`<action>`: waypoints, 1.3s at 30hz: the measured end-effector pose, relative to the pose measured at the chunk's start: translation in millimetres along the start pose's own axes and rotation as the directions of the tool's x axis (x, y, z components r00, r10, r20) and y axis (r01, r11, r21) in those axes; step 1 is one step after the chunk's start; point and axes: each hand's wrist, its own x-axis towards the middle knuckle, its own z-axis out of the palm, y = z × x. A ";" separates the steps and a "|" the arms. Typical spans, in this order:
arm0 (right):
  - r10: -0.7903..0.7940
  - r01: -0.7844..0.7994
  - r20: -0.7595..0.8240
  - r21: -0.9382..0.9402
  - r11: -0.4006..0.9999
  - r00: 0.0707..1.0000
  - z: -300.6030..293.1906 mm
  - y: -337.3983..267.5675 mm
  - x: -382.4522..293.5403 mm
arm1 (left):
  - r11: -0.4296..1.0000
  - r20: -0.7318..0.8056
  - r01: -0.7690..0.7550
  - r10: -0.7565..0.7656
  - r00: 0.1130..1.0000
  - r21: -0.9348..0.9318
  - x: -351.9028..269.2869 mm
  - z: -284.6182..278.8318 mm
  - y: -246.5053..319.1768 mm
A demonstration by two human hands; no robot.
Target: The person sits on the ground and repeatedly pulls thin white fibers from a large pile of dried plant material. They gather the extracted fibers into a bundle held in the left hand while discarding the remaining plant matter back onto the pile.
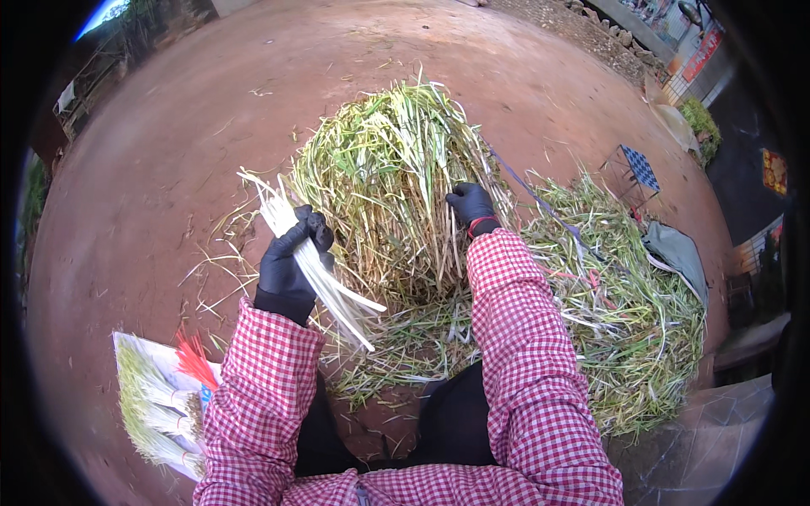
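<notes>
My left hand (290,256), in a black glove, is closed around a bunch of white peeled stalks (316,262). The stalks slant from upper left to lower right, their ends jutting out on both sides of the fist. In front of me stands a tall heap of long green and yellowed leafy stalks (380,171), brownish lower down. My right hand (471,201), gloved in black too, is at the heap's right side, fingers curled on a thin pale stalk (445,183). Its fingertips are partly hidden.
Lower left, tied bundles of pale stalks (168,417) and red ties (195,360) rest on a white sheet (171,369). Leaf trimmings (620,316) spread at right, near a grey-green cloth (677,256) and a small stool with a checked seat (639,167). A purple strap (538,199) crosses beside the heap.
</notes>
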 end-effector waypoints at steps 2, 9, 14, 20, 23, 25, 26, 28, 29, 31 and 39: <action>0.018 0.026 -0.104 0.411 0.911 0.994 -19.9 -7.6 -6.8 | 0.999 0.029 -0.024 0.023 0.999 0.031 -0.1 -1.3 -0.2; -0.088 -0.050 0.121 0.822 0.567 0.989 -83.2 -56.0 -90.9 | 0.997 0.081 0.062 -0.066 0.995 0.050 -0.6 4.8 -3.4; -0.352 -0.110 0.296 0.879 0.463 0.888 -80.9 -81.2 -150.7 | 0.963 -0.012 0.073 -0.073 0.997 0.260 -9.7 27.2 -15.9; -0.415 -0.074 0.425 0.765 0.639 0.805 -56.6 -103.5 -186.1 | 0.920 -0.116 0.016 0.033 0.993 0.391 -17.8 43.6 -33.4; -0.421 -0.068 0.400 0.786 0.615 0.814 -47.7 -111.1 -186.6 | 0.890 -0.123 0.032 0.028 0.992 0.456 -20.6 47.2 -40.4; -0.466 0.001 0.262 0.870 0.493 0.845 -46.4 -117.0 -183.0 | 0.864 -0.088 0.064 -0.023 0.996 0.500 -22.4 48.7 -44.2; -0.413 -0.040 0.297 0.848 0.528 0.861 -47.4 -120.2 -182.1 | 0.868 -0.085 0.111 -0.079 0.993 0.485 -22.9 48.9 -43.6; -0.348 -0.083 0.304 0.845 0.528 0.887 -49.6 -127.5 -180.7 | 0.869 -0.103 0.058 -0.008 0.995 0.492 -24.3 48.6 -42.4; -0.314 -0.104 0.302 0.848 0.519 0.900 -50.3 -130.8 -181.1 | 0.873 -0.101 0.046 0.003 0.995 0.486 -24.6 48.3 -41.5; -0.269 -0.113 0.277 0.860 0.498 0.922 -50.1 -135.4 -183.3 | 0.898 -0.122 0.035 0.021 0.992 0.440 -26.1 46.7 -37.9; -0.325 0.054 0.327 0.626 0.778 0.887 -42.7 -106.2 -194.4 | 0.920 -0.167 -0.022 0.095 0.981 0.392 -25.5 41.7 -16.7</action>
